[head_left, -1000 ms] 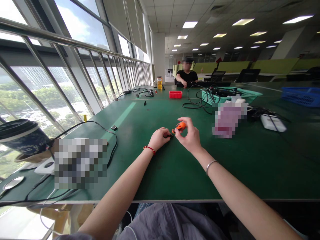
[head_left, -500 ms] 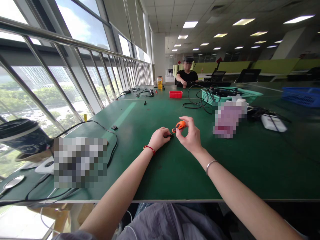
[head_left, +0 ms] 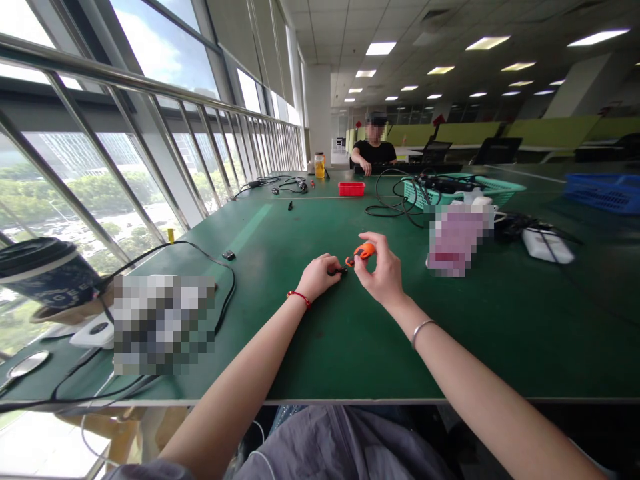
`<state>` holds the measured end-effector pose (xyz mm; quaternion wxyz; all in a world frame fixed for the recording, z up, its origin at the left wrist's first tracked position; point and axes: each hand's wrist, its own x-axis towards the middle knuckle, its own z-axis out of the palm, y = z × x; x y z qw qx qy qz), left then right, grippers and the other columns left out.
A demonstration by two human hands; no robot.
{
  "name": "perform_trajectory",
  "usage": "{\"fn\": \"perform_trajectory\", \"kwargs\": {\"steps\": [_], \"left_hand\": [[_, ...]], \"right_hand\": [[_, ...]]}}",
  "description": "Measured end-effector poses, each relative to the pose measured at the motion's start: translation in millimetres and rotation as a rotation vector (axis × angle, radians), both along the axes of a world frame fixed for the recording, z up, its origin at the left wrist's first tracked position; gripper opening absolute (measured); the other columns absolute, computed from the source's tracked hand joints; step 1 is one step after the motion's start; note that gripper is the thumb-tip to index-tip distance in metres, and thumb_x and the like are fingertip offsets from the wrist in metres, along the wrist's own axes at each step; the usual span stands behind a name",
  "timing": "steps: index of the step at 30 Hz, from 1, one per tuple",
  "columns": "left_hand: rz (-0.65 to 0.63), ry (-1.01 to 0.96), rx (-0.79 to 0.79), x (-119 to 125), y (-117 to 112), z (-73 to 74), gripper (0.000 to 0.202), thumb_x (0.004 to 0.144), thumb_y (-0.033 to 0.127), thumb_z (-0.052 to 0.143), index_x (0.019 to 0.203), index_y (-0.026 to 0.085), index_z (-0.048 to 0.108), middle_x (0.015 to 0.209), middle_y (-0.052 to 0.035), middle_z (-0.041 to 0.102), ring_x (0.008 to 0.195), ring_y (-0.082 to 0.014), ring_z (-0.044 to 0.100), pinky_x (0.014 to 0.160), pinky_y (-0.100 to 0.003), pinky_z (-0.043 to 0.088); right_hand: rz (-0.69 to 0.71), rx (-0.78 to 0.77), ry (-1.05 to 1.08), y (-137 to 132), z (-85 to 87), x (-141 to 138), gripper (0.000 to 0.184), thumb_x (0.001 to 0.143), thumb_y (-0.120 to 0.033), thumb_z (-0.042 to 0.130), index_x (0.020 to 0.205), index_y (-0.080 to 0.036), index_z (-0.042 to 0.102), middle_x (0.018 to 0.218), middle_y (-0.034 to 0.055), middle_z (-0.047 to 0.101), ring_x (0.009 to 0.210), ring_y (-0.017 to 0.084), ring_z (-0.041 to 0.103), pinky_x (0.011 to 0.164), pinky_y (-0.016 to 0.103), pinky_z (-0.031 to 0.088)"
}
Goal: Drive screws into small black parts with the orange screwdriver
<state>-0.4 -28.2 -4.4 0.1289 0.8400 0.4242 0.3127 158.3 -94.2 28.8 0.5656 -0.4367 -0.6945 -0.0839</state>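
Note:
My right hand (head_left: 383,270) pinches a small orange-handled tool (head_left: 363,251) a little above the green table (head_left: 310,347), fingers curled round the handle. My left hand (head_left: 319,275) rests on the table just left of it, closed on a small dark part (head_left: 340,271) that meets the tool's tip. A red cord circles my left wrist and a metal bangle my right.
A dark paper cup (head_left: 47,273), a white device and black cables (head_left: 220,267) lie at the left edge by the window rail. A red tray (head_left: 351,189), teal basket (head_left: 465,190), blue basket (head_left: 603,192) and white power strip (head_left: 545,245) sit further back. A person sits at the far end.
My right hand and the orange tool have shifted slightly, a touch up and to the right. My left hand stays put.

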Motion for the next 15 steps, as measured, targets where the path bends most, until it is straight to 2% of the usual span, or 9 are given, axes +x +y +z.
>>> {"fn": "perform_trajectory", "kwargs": {"steps": [7,13,15], "left_hand": [[-0.012,-0.003,0.008,-0.7,0.7,-0.8,0.003,0.070,0.016,0.058,0.068,0.017,0.057,0.075,0.0002,0.055,0.066,-0.0118,0.053,0.063,-0.023,0.043],[-0.005,0.000,0.002,0.0,0.2,0.4,0.005,0.068,0.012,0.059,0.068,0.017,0.057,0.074,0.0002,0.055,0.066,-0.0120,0.054,0.062,-0.023,0.043],[-0.006,0.007,-0.001,-0.1,0.6,0.3,0.004,0.069,0.013,0.059,0.068,0.017,0.057,0.074,0.0001,0.055,0.067,-0.0123,0.054,0.062,-0.023,0.043]], "right_hand": [[-0.027,-0.050,0.016,1.7,-1.1,1.1,0.025,0.082,-0.039,0.054,0.098,-0.021,0.053,0.058,-0.0041,0.052,0.052,0.013,0.050,0.058,0.025,0.041],[0.038,0.011,0.046,2.1,-2.1,0.9,0.034,0.077,-0.029,0.053,0.110,-0.020,0.048,0.076,0.0010,0.061,0.063,0.015,0.056,0.065,0.028,0.046],[0.027,-0.006,0.045,2.0,-1.6,0.9,0.031,0.078,-0.031,0.054,0.107,-0.020,0.050,0.071,-0.0005,0.060,0.060,0.015,0.055,0.063,0.028,0.046]]}}
